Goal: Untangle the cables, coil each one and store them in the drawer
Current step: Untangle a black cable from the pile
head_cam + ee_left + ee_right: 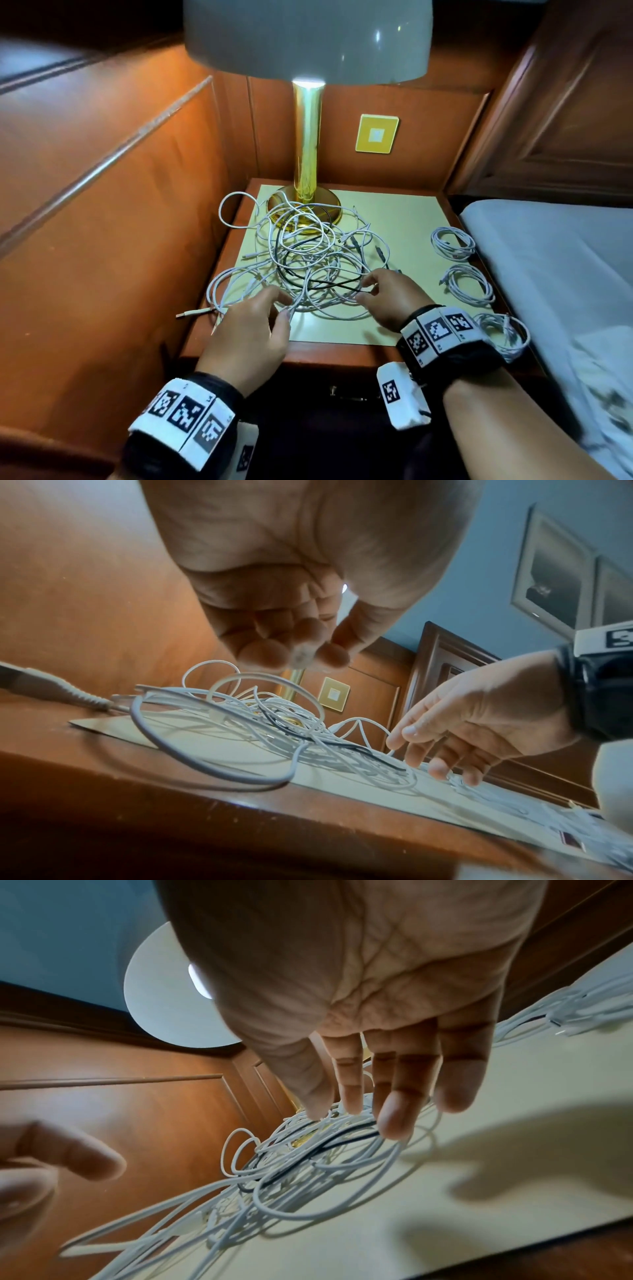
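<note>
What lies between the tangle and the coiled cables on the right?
Bare tabletop: in the head view a clear strip separates the tangle from the three coiled cables along the right edge.

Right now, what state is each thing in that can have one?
Cable pile: tangled, on the nightstand top.
Three white coils: wound, laid at the right edge.
Lamp: lit.
Drawer: shut.
Left hand: pinching a white cable end.
Right hand: fingers straight, touching the pile.
</note>
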